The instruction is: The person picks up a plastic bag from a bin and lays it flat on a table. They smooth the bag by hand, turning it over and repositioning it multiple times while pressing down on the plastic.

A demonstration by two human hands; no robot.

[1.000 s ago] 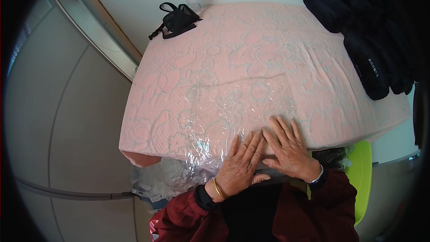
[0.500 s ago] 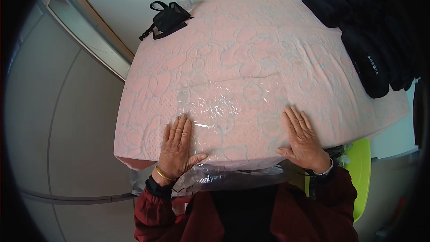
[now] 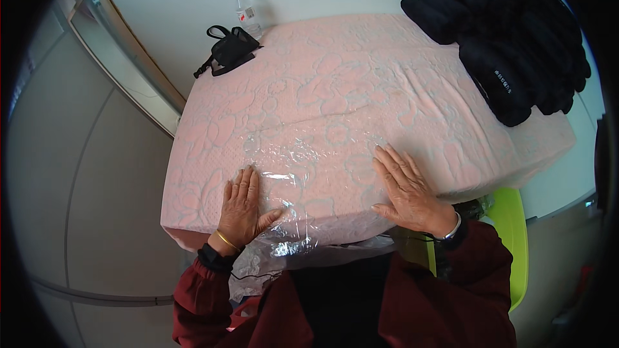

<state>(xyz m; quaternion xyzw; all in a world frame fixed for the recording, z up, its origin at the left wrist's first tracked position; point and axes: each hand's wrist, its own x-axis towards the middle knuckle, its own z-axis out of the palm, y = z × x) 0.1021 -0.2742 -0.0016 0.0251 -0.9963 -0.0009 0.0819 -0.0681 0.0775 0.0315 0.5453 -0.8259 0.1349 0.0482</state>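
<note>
A clear plastic bag point(image 3: 303, 154) lies flat on the pink patterned cover point(image 3: 213, 116), its near end hanging over the front edge towards my lap. On the bag's left edge rests my left hand point(image 3: 242, 209), palm down, with the fingers stretched out and the thumb apart. My right hand point(image 3: 411, 193) lies flat in the same way at its right edge, fingers pointing away from me. Neither hand grips anything. Shiny creases run across the plastic between them.
Several black padded rolls point(image 3: 509, 58) are heaped at the far right of the cover. A black strapped pouch point(image 3: 229, 48) and a clear bottle point(image 3: 246, 16) stand at the far left by the wall. A lime-green bin point(image 3: 512, 245) sits below the right edge. A framed mirror point(image 3: 122, 58) leans at left.
The view has shifted, so the bed cover, pouch and rolls sit differently in it. My right hand has come slightly inward over the bag; both hands stay flat.
</note>
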